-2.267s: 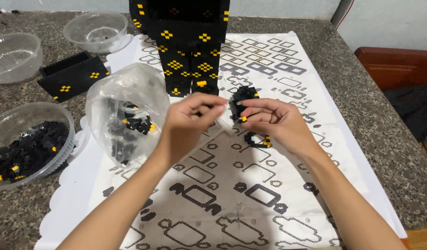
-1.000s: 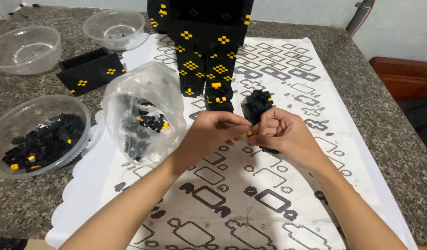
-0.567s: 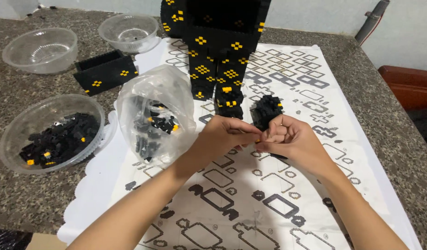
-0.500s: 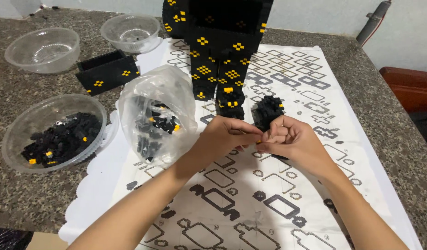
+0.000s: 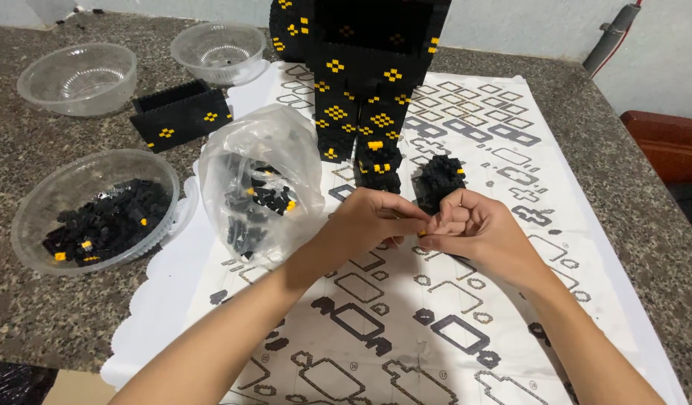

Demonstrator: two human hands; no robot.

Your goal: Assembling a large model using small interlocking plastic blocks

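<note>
Both hands have drawn in closer since a moment ago, fingertips now meeting over the printed sheet (image 5: pixel 451 330).

Left hand (image 5: pixel 368 223) and right hand (image 5: pixel 477 232) pinch a tiny yellow brick (image 5: pixel 422 233) between pressed-together fingers (image 5: pixel 413 219), just in front of the small black block cluster (image 5: pixel 439 178). On the table (image 5: pixel 31 300) sit the clear bag of bricks (image 5: pixel 259 191), a bowl of black pieces (image 5: pixel 98 210) and the tall black-and-yellow model (image 5: pixel 361 82).

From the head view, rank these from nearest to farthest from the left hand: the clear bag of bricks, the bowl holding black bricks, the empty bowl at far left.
From the left hand:
1. Clear bag of bricks, just to its left.
2. Bowl holding black bricks, farther left, near the table's front edge.
3. Empty bowl, far left and back.
</note>
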